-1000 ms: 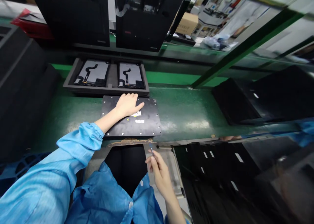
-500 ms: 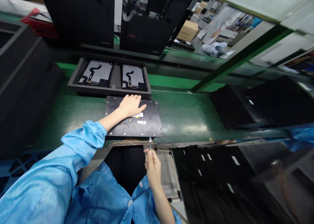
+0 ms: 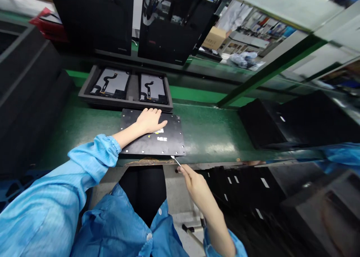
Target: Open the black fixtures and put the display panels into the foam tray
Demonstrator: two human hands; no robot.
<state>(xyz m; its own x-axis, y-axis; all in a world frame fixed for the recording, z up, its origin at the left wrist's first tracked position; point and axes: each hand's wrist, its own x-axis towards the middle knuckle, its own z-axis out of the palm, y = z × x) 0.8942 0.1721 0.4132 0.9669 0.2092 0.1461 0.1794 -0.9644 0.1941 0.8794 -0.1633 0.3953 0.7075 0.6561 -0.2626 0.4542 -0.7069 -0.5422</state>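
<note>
A flat black plate (image 3: pixel 135 142) with small holes along its edges and white labels lies at the front of the green bench. My left hand (image 3: pixel 149 121) rests flat on its upper middle, fingers spread towards the far edge. Below the plate's front right corner, my right hand (image 3: pixel 192 180) pinches a thin metal tool (image 3: pixel 176 160). The tool's pale, flattened tip meets the plate's front edge near that corner; whether it reaches underneath cannot be made out.
Behind the plate, a grey foam tray (image 3: pixel 131 98) holds two panels with ribbon cables. Dark foam boxes (image 3: pixel 25 92) stand at the left, black boxes (image 3: pixel 303 118) at the right. Black panels (image 3: pixel 239 197) stand below the bench's edge. A green post (image 3: pixel 270 71) slants behind.
My right hand has moved right, and the tool has tilted from upright to slanting, its tip staying by the plate's front edge. My left hand stays on the plate.
</note>
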